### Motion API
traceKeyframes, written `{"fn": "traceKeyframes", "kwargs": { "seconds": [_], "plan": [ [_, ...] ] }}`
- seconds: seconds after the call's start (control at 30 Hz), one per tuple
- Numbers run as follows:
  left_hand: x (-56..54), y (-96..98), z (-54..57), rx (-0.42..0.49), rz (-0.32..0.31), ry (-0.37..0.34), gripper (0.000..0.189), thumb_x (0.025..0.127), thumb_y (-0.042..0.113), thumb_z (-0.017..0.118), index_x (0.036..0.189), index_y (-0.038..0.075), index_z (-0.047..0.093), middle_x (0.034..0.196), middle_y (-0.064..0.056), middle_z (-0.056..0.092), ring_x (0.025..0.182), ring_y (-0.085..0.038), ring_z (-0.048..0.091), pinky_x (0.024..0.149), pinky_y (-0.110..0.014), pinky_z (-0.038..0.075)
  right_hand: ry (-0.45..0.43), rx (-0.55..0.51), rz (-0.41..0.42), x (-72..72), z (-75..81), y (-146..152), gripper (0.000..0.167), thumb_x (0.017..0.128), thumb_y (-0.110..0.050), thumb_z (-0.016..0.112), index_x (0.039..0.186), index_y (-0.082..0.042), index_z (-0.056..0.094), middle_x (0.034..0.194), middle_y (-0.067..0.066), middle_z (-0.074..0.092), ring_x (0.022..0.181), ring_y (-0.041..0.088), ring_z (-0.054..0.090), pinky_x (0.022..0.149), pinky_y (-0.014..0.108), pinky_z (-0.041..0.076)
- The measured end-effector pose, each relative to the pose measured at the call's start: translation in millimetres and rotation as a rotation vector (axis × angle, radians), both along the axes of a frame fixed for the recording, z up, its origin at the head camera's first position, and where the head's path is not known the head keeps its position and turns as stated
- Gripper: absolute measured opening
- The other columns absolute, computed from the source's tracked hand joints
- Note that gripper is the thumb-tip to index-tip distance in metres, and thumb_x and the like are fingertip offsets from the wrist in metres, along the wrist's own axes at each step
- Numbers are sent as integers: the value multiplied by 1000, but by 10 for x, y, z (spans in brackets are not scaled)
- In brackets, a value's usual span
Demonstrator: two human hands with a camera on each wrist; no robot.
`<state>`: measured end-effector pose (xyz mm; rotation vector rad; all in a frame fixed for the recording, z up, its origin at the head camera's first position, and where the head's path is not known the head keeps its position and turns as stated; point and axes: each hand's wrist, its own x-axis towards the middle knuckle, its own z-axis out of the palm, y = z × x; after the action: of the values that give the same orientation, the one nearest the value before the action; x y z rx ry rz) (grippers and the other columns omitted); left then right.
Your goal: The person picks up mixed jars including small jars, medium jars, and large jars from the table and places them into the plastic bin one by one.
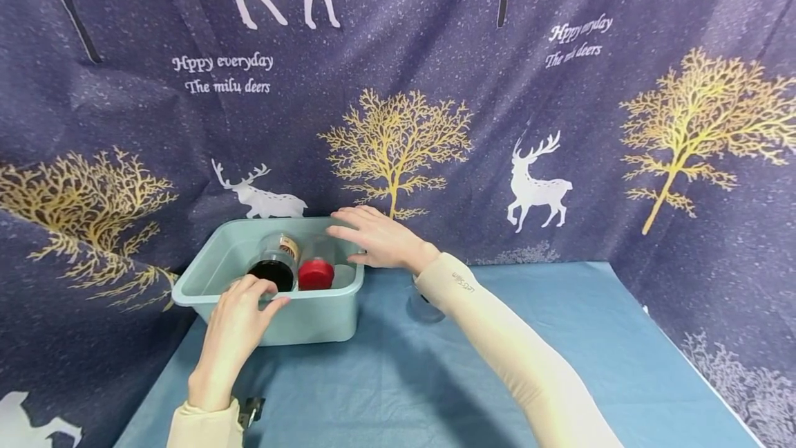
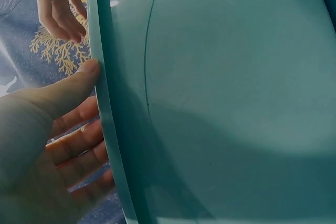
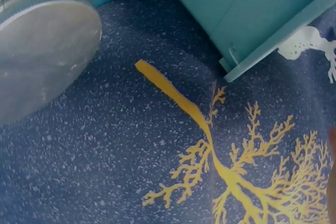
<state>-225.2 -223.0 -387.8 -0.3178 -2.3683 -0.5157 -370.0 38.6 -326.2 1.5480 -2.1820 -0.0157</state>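
A light teal plastic tub (image 1: pixel 261 306) stands at the back left of the table. Inside lie a clear jar with a black lid (image 1: pixel 273 272) and a brown label, and beside it a clear jar with a red lid (image 1: pixel 316 275). My left hand (image 1: pixel 239 320) is at the tub's front rim, fingers reaching over it near the black lid, thumb at the rim; the rim hides the fingertips in the left wrist view. Over the tub's right rim, my right hand (image 1: pixel 385 237) spreads its fingers above the red-lidded jar, holding nothing.
A clear round container (image 1: pixel 425 306) stands on the blue cloth right of the tub, partly behind my right sleeve; its round, greyish end (image 3: pixel 47 51) shows in the right wrist view. A dark blue curtain (image 1: pixel 472 178) printed with deer and trees hangs behind the table.
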Motion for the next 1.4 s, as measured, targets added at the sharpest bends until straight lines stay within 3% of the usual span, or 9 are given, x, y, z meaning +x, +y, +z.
{"fn": "traceKeyframes", "kwargs": {
  "seconds": [0.23,0.5,0.73,0.87,1.1,1.4],
  "plan": [
    [-3,-1,-1,6,-6,-4,26,74,16,86,90,4,70,86,-8,60,80,-33,58,70,-52,46,-89,-262,56,78,-8,117,54,89,-30,74,134,-6,56,143,17,46,137,29,37,115,38,22],
    [-16,-5,-2,4,4,-21,26,75,17,86,91,4,70,86,-8,60,80,-33,58,68,-52,47,-240,-624,48,269,-12,356,41,88,-22,76,124,-7,63,136,11,53,129,22,46,109,37,34],
    [-8,-10,-7,11,-2,-17,27,74,16,86,91,3,70,86,-8,60,81,-33,57,71,-52,45,-390,-903,-9,422,-161,565,39,85,-17,78,121,-10,65,130,6,59,125,18,51,106,36,38],
    [-11,-5,-2,10,1,-26,27,75,17,86,91,3,70,86,-9,61,81,-33,58,72,-53,45,-477,-1030,-50,486,-306,686,40,86,-12,77,123,-10,64,128,9,60,123,18,53,104,36,39],
    [-23,-4,2,5,-1,-26,26,75,17,86,91,3,70,87,-9,61,81,-33,58,72,-53,45,-652,-1194,-153,809,-341,853,41,87,0,72,125,5,58,127,24,55,121,37,51,103,53,38],
    [-10,-2,6,8,6,-42,27,75,17,86,92,3,70,88,-9,61,81,-34,57,71,-53,46,-739,-1251,-264,810,-677,1029,54,84,-2,76,132,7,52,130,26,51,121,38,48,104,50,37]
  ]
}}
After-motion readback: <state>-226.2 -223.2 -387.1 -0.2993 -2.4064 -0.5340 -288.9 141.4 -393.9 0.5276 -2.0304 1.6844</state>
